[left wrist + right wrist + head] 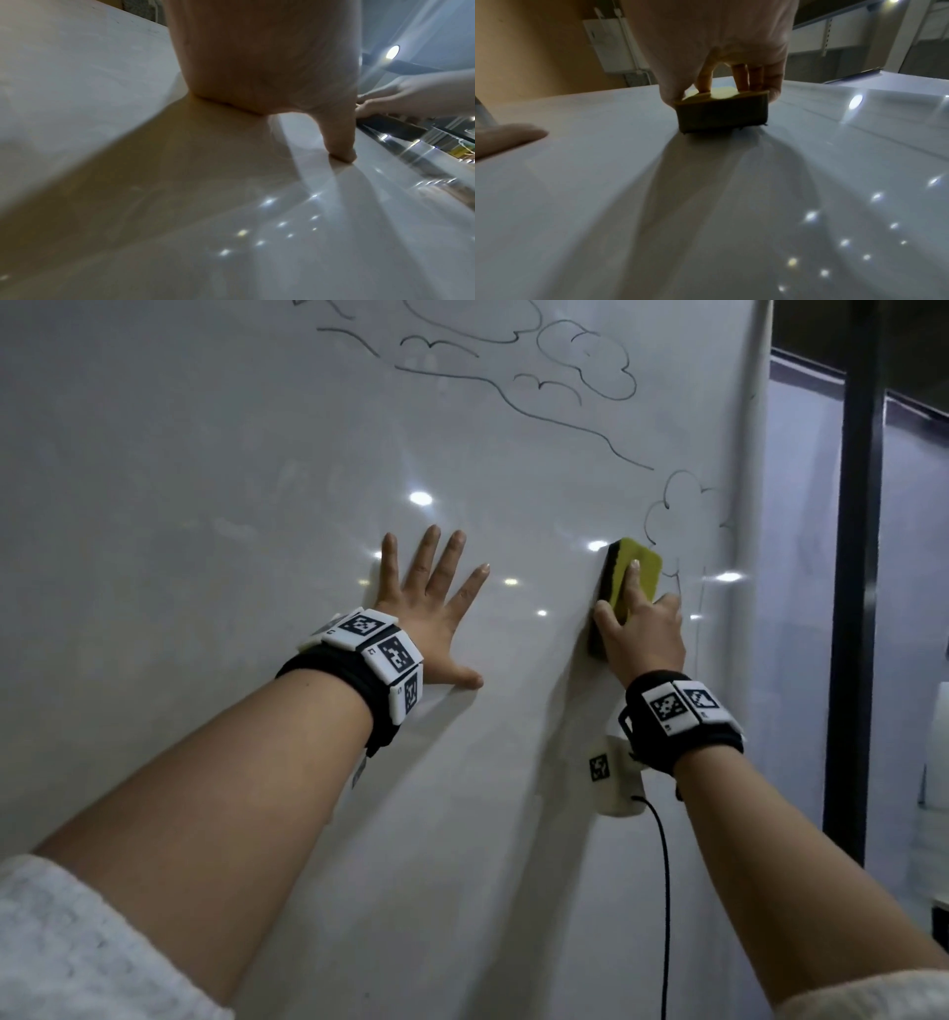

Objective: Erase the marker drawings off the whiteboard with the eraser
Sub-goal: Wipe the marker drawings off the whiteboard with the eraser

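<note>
The whiteboard (205,480) fills the head view. Black marker drawings (580,356) of clouds and wavy lines cover its upper right, and a cloud-like outline (683,510) sits near the right edge. My right hand (642,629) grips a yellow-topped, dark-based eraser (642,562) and presses it flat on the board just below that outline; the right wrist view shows the eraser (722,113) with my thumb and fingers curled over its sides. My left hand (431,613) lies flat on the board with fingers spread, left of the eraser; its thumb (339,140) touches the surface.
The board's rounded white edge (750,480) runs down the right side. Beyond it stand a dark vertical post (857,557) and glass panels. A black cable (665,891) hangs from my right wrist device. Ceiling lights reflect on the board.
</note>
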Demonstrator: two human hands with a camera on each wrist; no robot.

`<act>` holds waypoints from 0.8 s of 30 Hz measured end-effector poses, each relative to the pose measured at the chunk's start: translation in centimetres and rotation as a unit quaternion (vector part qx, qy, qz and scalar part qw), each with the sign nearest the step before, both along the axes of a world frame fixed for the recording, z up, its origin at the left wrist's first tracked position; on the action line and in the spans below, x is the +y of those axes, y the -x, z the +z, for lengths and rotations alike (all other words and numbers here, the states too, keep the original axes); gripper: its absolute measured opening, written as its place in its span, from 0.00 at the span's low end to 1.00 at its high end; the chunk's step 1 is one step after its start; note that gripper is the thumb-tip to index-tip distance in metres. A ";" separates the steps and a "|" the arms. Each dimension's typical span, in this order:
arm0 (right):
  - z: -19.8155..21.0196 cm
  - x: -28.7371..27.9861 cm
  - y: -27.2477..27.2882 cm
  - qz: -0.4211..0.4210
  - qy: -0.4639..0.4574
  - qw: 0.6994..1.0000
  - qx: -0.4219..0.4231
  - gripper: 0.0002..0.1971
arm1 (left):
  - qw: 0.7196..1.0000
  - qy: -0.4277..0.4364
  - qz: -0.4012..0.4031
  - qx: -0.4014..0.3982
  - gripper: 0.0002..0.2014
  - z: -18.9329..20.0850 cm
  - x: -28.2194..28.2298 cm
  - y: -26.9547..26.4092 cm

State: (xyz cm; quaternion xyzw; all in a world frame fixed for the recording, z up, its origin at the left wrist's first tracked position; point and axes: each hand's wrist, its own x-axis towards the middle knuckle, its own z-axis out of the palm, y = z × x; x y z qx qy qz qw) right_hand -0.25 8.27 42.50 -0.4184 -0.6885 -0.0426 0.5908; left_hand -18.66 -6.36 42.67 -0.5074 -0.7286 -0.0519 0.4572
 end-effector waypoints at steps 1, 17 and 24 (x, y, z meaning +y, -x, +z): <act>0.0 -0.4 0.3 -0.002 -0.004 1.000 -0.012 0.32 | 1.000 0.001 0.002 -0.001 0.58 0.0 0.0 0.0; 11.3 -0.8 -0.1 -0.026 0.017 0.999 0.036 0.29 | 0.990 -0.134 0.030 -0.039 0.50 4.9 -6.1 4.6; 11.0 -0.5 1.2 -0.038 -0.035 0.999 -0.007 0.30 | 0.989 -0.113 0.025 -0.087 0.48 4.1 -6.2 5.9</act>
